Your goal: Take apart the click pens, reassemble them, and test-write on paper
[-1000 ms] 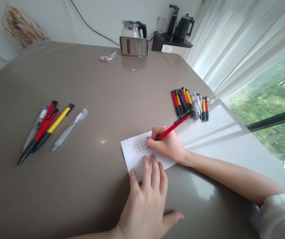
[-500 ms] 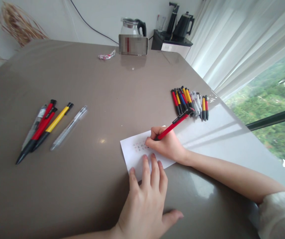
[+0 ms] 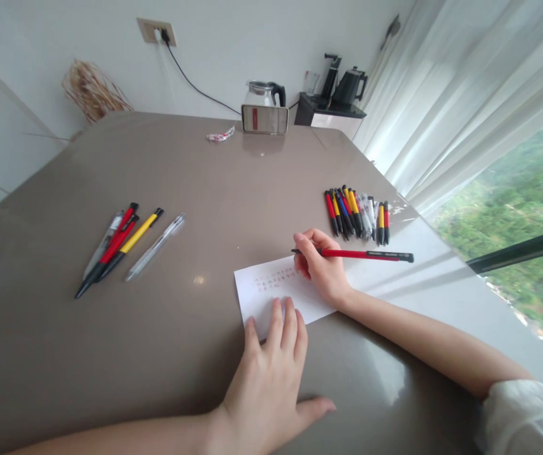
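Observation:
A white sheet of paper (image 3: pixel 252 306) lies on the brown table (image 3: pixel 157 360), with a few short lines of small handwriting in its upper part. My left hand (image 3: pixel 271 373) rests with spread fingers on the paper's lower edge, thumb out on the table. Between the fingers of my right hand (image 3: pixel 323 268) is a red pen (image 3: pixel 361 254) with a black tip and clip. It is held nearly level, its tip pointing left and raised off the writing. The right hand sits over the paper's upper right part.
On the left lie several pens, among them a yellow pen (image 3: pixel 136 237) and a clear pen (image 3: pixel 155 248). A row of pens (image 3: pixel 354 212) lies at the right. Farther back are a phone (image 3: pixel 265 120), a glass kettle (image 3: pixel 259 95) and a crumpled wrapper (image 3: pixel 220 135).
My right hand has lifted the pen from the writing and tipped it from slanted to nearly level. The left hand stays on the paper. The view has tilted up.

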The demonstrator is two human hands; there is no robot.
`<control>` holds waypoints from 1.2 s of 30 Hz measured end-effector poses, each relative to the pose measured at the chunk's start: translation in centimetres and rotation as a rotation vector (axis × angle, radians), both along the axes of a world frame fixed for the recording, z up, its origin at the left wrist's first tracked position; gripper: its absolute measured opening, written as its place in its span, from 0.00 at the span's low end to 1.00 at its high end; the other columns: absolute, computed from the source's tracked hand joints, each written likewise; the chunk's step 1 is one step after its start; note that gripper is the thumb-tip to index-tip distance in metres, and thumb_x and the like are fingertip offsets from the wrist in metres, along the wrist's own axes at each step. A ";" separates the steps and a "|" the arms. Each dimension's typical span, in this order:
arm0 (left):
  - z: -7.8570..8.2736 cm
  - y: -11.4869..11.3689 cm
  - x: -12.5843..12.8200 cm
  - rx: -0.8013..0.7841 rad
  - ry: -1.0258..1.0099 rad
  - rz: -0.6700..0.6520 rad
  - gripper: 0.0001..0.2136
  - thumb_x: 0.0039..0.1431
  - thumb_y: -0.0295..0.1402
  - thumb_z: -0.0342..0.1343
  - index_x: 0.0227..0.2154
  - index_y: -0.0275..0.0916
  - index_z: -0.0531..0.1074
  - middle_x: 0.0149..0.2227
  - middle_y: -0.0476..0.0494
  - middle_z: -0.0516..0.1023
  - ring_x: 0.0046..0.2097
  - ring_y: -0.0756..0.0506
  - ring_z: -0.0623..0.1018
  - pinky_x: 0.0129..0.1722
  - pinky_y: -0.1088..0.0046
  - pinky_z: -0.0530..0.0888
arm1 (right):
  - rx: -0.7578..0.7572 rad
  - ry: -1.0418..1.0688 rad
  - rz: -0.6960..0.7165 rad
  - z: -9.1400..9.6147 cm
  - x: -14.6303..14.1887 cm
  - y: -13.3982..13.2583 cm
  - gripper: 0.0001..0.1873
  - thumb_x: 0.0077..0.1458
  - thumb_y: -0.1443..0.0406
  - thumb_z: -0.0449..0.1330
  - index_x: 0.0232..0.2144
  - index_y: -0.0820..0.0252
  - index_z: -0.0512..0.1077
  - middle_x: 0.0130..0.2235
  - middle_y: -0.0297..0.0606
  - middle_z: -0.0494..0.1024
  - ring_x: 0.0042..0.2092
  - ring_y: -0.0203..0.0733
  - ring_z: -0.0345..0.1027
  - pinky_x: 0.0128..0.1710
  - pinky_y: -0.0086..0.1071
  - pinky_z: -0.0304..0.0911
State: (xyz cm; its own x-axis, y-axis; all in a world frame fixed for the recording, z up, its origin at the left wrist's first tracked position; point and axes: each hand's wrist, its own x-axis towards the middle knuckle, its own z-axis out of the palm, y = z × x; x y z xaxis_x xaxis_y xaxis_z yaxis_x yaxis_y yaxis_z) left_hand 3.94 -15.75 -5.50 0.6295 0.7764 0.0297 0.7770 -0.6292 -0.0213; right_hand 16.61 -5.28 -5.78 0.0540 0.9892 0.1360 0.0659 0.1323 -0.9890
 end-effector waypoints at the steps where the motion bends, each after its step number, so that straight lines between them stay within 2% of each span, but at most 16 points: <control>1: 0.1 0.0 0.0 0.007 0.001 -0.002 0.38 0.48 0.57 0.33 0.53 0.29 0.56 0.57 0.28 0.53 0.57 0.31 0.52 0.46 0.49 0.60 | 0.016 -0.009 0.003 -0.1 0.1 0.1 0.15 0.50 0.56 0.52 0.21 0.59 0.57 0.14 0.25 0.61 0.15 0.26 0.50 0.15 0.22 0.49; 6: 0.2 -0.5 0.2 0.082 0.011 0.011 0.38 0.46 0.56 0.39 0.52 0.29 0.59 0.55 0.28 0.56 0.54 0.33 0.59 0.51 0.52 0.56 | 0.046 -0.153 0.010 -0.4 0.6 1.0 0.15 0.47 0.54 0.53 0.24 0.61 0.62 0.18 0.28 0.64 0.17 0.26 0.53 0.16 0.22 0.50; 9: 1.0 -0.4 0.3 0.141 -0.025 -0.007 0.37 0.47 0.56 0.39 0.51 0.28 0.58 0.54 0.28 0.59 0.52 0.34 0.61 0.49 0.54 0.58 | 0.062 -0.307 0.044 0.1 1.0 1.4 0.15 0.46 0.54 0.55 0.26 0.62 0.66 0.21 0.31 0.68 0.19 0.28 0.56 0.18 0.23 0.51; 12: 3.7 1.0 0.2 0.201 -0.160 -0.013 0.31 0.51 0.51 0.39 0.51 0.31 0.58 0.51 0.31 0.64 0.50 0.37 0.65 0.47 0.58 0.62 | 0.127 -0.501 0.155 1.5 1.5 1.8 0.13 0.45 0.57 0.56 0.25 0.62 0.69 0.22 0.32 0.69 0.22 0.29 0.58 0.21 0.24 0.52; 14: 6.3 2.9 0.1 0.276 -0.318 0.041 0.25 0.54 0.44 0.42 0.51 0.34 0.56 0.50 0.35 0.65 0.50 0.39 0.65 0.46 0.62 0.64 | 0.167 -0.632 0.229 2.8 1.5 2.0 0.12 0.44 0.59 0.56 0.22 0.64 0.69 0.20 0.32 0.68 0.23 0.30 0.58 0.22 0.24 0.52; 17: 9.9 6.2 0.2 0.358 -0.604 0.097 0.22 0.55 0.37 0.44 0.52 0.39 0.52 0.49 0.39 0.64 0.48 0.43 0.67 0.45 0.65 0.65 | 0.191 -0.745 0.280 4.7 0.7 2.1 0.12 0.44 0.62 0.54 0.18 0.66 0.68 0.18 0.33 0.67 0.23 0.30 0.57 0.22 0.24 0.50; 20: 11.4 9.1 0.6 0.297 -0.756 0.111 0.20 0.55 0.32 0.44 0.52 0.42 0.51 0.43 0.43 0.68 0.43 0.47 0.70 0.42 0.69 0.68 | 0.195 -0.717 0.327 5.6 -0.7 2.1 0.11 0.46 0.63 0.52 0.21 0.65 0.68 0.21 0.35 0.70 0.23 0.30 0.59 0.23 0.24 0.51; 23: 10.4 11.1 1.0 0.255 -0.805 0.159 0.18 0.54 0.30 0.46 0.49 0.41 0.54 0.39 0.45 0.69 0.40 0.48 0.71 0.41 0.68 0.68 | 0.169 -0.649 0.378 5.2 -1.6 2.2 0.12 0.46 0.62 0.51 0.21 0.65 0.69 0.21 0.36 0.71 0.23 0.30 0.59 0.23 0.23 0.51; 26: 8.2 12.8 0.8 0.352 -0.880 0.283 0.20 0.50 0.31 0.51 0.48 0.39 0.56 0.44 0.40 0.66 0.43 0.46 0.69 0.45 0.65 0.66 | 0.123 -0.643 0.354 4.4 -1.4 2.6 0.15 0.48 0.62 0.49 0.18 0.65 0.68 0.19 0.35 0.69 0.21 0.29 0.58 0.22 0.23 0.51; 28: 6.7 14.0 0.5 0.360 -0.923 0.354 0.22 0.49 0.32 0.53 0.48 0.38 0.56 0.46 0.38 0.64 0.43 0.45 0.69 0.45 0.64 0.65 | 0.071 -0.653 0.336 3.9 -0.9 2.9 0.19 0.49 0.58 0.48 0.16 0.65 0.68 0.17 0.34 0.66 0.18 0.28 0.55 0.20 0.24 0.50; 29: 6.0 14.6 0.2 0.306 -0.941 0.373 0.23 0.48 0.33 0.53 0.48 0.38 0.57 0.45 0.38 0.64 0.41 0.46 0.70 0.43 0.64 0.66 | 0.046 -0.654 0.344 3.6 -0.7 3.0 0.21 0.49 0.56 0.48 0.16 0.65 0.67 0.16 0.33 0.65 0.17 0.27 0.54 0.20 0.24 0.49; 32: 4.5 16.0 -0.5 -0.007 -0.990 0.336 0.24 0.51 0.35 0.50 0.51 0.41 0.53 0.37 0.44 0.71 0.33 0.50 0.72 0.36 0.69 0.70 | -0.009 -0.651 0.400 3.1 -0.3 3.3 0.23 0.49 0.53 0.49 0.15 0.65 0.66 0.14 0.31 0.62 0.16 0.27 0.51 0.19 0.24 0.48; 36: 3.9 16.4 -1.0 -0.271 -1.104 0.342 0.29 0.51 0.35 0.50 0.55 0.45 0.44 0.32 0.48 0.73 0.26 0.53 0.72 0.27 0.75 0.71 | -0.057 -0.663 0.445 2.5 -0.6 3.4 0.23 0.50 0.53 0.48 0.16 0.65 0.66 0.14 0.31 0.60 0.16 0.27 0.50 0.17 0.24 0.48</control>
State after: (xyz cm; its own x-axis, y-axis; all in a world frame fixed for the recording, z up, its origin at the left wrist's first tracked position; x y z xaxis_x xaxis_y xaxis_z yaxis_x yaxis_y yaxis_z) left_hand 2.89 0.67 -1.63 0.1255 0.9638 0.2351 0.4195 -0.2663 0.8678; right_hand 16.02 -1.91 -3.25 -0.4220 0.9052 -0.0503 0.5956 0.2349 -0.7682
